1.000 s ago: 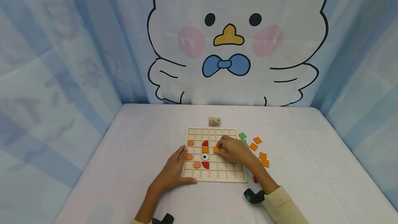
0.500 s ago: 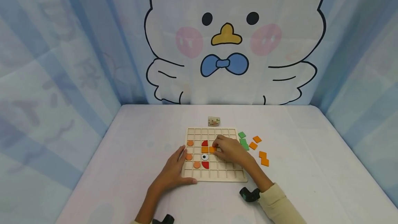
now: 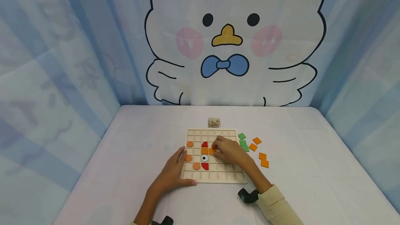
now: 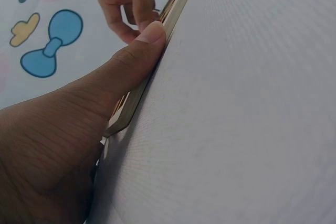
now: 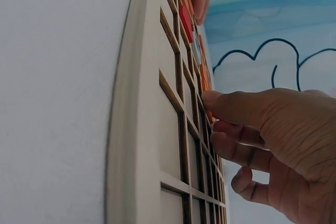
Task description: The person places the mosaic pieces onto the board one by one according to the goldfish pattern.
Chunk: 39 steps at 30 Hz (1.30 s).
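Note:
A pale wooden grid board (image 3: 229, 175) lies on the table. My left hand (image 3: 172, 171) rests at its near left corner, fingers fairly straight along the left side. In the left wrist view the thumb (image 4: 128, 64) presses on the board's edge. My right hand (image 3: 230, 152) pinches an orange square tile (image 3: 211, 151) at a grid cell, beside another orange square (image 3: 204, 151). Around these sit a red quarter-round tile (image 3: 204, 144), an eye tile (image 3: 204, 158) and a second red quarter-round (image 3: 205, 166). Round orange pieces (image 3: 190, 144) occupy cells toward the left.
Green tiles (image 3: 243, 143) and several loose orange squares (image 3: 262, 156) lie right of the board. A small card with a grid pattern (image 3: 214, 122) is behind it. Black wrist devices (image 3: 248, 196) sit at both wrists. A printed curtain (image 3: 281, 89) stands behind the table.
My right hand has moved left with the orange square tile, bringing it up against the other orange square. My left hand keeps its place on the board.

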Available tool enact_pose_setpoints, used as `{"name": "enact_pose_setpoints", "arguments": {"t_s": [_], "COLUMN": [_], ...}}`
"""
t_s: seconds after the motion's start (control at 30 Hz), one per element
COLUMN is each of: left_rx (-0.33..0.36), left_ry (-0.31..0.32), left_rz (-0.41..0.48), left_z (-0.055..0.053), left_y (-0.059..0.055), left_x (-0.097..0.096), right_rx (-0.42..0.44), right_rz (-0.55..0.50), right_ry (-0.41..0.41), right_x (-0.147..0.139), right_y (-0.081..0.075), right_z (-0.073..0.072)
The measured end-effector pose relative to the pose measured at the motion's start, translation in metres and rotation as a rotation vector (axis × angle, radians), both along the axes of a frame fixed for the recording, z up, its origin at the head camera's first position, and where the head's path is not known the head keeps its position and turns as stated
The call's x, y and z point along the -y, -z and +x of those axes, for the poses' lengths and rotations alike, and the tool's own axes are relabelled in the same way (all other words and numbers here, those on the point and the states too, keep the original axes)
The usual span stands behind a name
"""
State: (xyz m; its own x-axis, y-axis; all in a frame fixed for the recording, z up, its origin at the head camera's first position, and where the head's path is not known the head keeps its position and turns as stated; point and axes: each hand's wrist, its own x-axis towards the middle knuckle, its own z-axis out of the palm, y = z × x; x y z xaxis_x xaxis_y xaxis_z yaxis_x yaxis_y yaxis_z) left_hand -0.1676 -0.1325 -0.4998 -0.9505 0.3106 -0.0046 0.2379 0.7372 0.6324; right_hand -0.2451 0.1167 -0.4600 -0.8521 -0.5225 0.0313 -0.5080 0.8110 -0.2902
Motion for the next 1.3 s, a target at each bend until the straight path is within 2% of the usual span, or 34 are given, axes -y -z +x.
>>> {"name": "enact_pose_setpoints", "arguments": {"t_s": [0.6,0.83,1.0,1.3], "left_rx": [0.019,0.019,0.022,0.016], "left_ry": [-0.001,-0.002,-0.007,-0.013], "left_rz": [-0.004,0.006,0.010,0.012], "left_z": [0.001,0.001,0.000,0.000], "left_y": [0.001,-0.001,-0.001,-0.001], "left_x": [-0.001,-0.002,-0.002,-0.002], "right_rx": [0.007,-0.031,-0.072,-0.125], "right_rz": [0.007,0.025,-0.013,-0.040], "right_ry": [0.011,0.007,-0.004,0.038], "right_x": [0.001,-0.001,-0.009,-0.027], "right_y": [0.002,0.001,0.001,-0.015], "right_z": [0.004,0.004,0.003,0.007]}}
